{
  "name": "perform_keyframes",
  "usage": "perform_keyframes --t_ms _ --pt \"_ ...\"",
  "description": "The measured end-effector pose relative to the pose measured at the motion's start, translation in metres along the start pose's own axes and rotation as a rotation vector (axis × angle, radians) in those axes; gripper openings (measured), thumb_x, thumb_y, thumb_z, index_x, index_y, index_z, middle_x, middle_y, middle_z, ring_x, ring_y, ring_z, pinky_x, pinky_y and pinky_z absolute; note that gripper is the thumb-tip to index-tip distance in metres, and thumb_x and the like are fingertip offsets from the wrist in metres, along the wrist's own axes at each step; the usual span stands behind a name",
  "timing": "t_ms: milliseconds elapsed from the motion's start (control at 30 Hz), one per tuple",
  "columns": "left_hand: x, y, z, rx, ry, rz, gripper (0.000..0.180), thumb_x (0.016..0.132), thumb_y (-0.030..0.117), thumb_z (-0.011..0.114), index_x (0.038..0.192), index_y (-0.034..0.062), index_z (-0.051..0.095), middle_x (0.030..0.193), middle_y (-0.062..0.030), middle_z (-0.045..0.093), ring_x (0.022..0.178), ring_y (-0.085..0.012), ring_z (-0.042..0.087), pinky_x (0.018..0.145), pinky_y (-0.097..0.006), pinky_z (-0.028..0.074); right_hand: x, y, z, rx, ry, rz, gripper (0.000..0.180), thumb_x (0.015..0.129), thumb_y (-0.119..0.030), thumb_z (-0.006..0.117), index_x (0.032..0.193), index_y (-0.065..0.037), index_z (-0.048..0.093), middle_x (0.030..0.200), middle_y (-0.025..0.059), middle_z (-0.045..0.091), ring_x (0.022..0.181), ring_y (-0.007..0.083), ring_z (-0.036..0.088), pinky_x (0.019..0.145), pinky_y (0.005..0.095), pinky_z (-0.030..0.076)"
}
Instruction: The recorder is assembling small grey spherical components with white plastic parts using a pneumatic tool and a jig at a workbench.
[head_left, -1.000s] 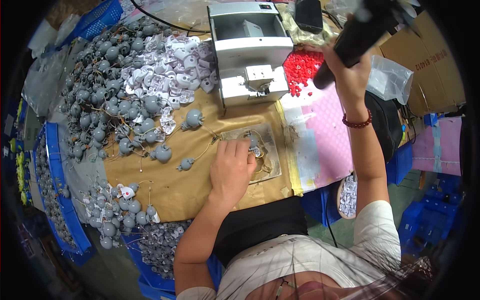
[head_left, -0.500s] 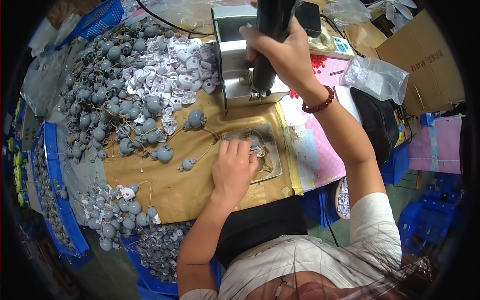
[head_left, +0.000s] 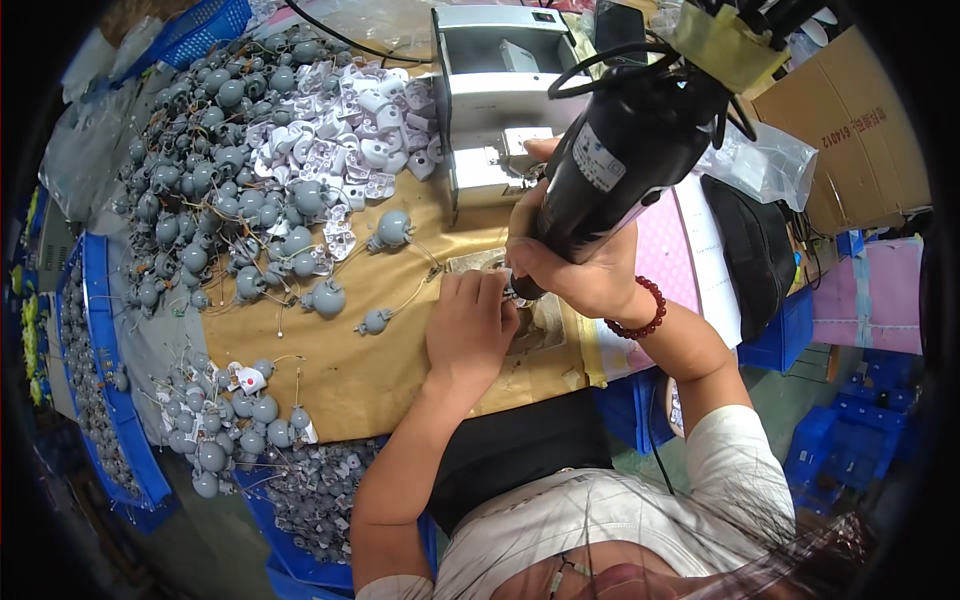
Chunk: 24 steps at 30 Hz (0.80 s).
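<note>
A black electric screwdriver [head_left: 640, 150] with a white label is gripped in my right hand [head_left: 585, 280], its fingers wrapped round the barrel. It slants down to the left, its lower end beside my left fingertips. My left hand [head_left: 468, 325] is closed, pinching a small grey and white part over a flat square plate [head_left: 545, 335]; fingers and tool hide most of that part. Left of this hand, a grey ball-shaped part [head_left: 395, 228] and a smaller grey ball part [head_left: 375, 321] lie joined by thin wires. The tip of the screwdriver is hidden.
A silver box-shaped machine [head_left: 500, 90] stands beyond my hands. Heaped at left are grey ball parts [head_left: 195, 180] and white plastic pieces [head_left: 340, 125]. A blue bin [head_left: 110, 370] is at far left, a cardboard box [head_left: 850, 130] at right. Black cable loops off the screwdriver.
My right hand has brought the screwdriver from the front of the silver machine down toward me, to my left fingertips. The left hand has stayed at the plate.
</note>
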<state>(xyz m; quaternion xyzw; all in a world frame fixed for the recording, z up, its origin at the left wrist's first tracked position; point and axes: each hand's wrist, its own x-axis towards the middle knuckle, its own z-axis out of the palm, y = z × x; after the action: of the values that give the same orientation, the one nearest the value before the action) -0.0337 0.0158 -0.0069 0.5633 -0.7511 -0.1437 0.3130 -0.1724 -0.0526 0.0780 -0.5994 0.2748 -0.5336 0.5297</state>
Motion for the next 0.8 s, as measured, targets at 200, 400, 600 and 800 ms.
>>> perform_keyframes --t_ms 200,400,600,800 --pt "-0.003 -0.003 0.005 0.036 0.030 0.010 0.032 0.074 0.009 0.068 0.105 0.0097 0.061 0.096 -0.0062 0.060 0.094 -0.0278 0.058 0.069 -0.040 0.055 -0.006 0.001 -0.001 0.002 -0.029 -0.003 0.024 0.079 0.007 0.077 0.096 0.001 0.062 0.081 0.0039 0.066 0.072 0.0104 0.061 0.065 0.0277 0.050" --pt "-0.003 -0.003 0.005 0.038 0.038 0.020 0.031 0.073 0.009 0.068 0.103 0.0101 0.061 0.096 -0.0053 0.059 0.094 -0.0276 0.057 0.068 -0.040 0.055 -0.008 0.005 -0.002 -0.048 -0.016 -0.043 0.024 0.078 0.006 0.077 0.096 0.000 0.062 0.082 0.0041 0.066 0.073 0.0108 0.061 0.066 0.0280 0.050" --pt "-0.001 0.000 0.002 0.028 0.057 0.011 0.033 0.073 0.010 0.069 0.105 0.0112 0.060 0.094 -0.0050 0.058 0.093 -0.0276 0.057 0.067 -0.040 0.055 -0.006 0.009 -0.010 -0.211 -0.185 -0.169 0.068 0.082 0.008 0.069 0.139 0.001 0.032 0.079 0.0098 0.062 0.066 0.0138 0.060 0.061 0.0259 0.048" --pt "-0.001 -0.001 0.000 -0.010 0.047 0.012 0.036 0.072 0.009 0.069 0.107 0.0123 0.060 0.092 -0.0044 0.058 0.088 -0.0275 0.058 0.065 -0.041 0.055 -0.008 0.005 -0.008 -0.215 -0.234 -0.167 0.078 0.082 0.007 0.068 0.147 0.000 0.025 0.073 0.0095 0.061 0.063 0.0151 0.060 0.061 0.0262 0.048"
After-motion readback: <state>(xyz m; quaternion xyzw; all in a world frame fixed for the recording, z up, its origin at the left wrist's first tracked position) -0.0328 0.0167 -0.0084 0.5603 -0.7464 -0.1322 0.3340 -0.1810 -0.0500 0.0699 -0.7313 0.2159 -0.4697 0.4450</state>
